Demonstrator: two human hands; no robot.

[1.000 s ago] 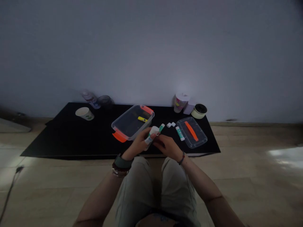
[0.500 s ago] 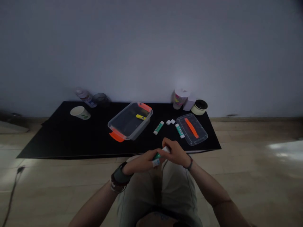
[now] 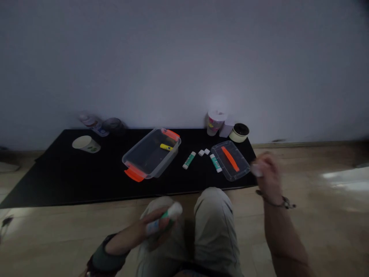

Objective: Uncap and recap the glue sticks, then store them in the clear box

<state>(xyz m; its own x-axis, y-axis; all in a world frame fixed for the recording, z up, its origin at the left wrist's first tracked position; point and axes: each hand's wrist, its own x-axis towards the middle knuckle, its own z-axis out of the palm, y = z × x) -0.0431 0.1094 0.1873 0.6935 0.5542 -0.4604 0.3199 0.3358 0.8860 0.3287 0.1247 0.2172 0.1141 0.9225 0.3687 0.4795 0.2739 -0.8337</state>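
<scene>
Left hand (image 3: 157,225) closed around a glue stick (image 3: 164,219), held over the left knee, off the black mat (image 3: 100,181); long axis slanting, white end pointing up and right toward the mat. Right hand (image 3: 268,173) raised past the mat's right edge, badly blurred, fingers (image 3: 266,163) curled near something small and white (image 3: 256,170), grip impossible to confirm. On the mat so far: clear plastic tub (image 3: 140,144) open, yellow highlighter (image 3: 166,147) inside; lid (image 3: 219,161) off, lying to the right, orange handle up; two more glue sticks (image 3: 189,160) (image 3: 216,163) outside the tub, two white blocks (image 3: 203,152) between them.
</scene>
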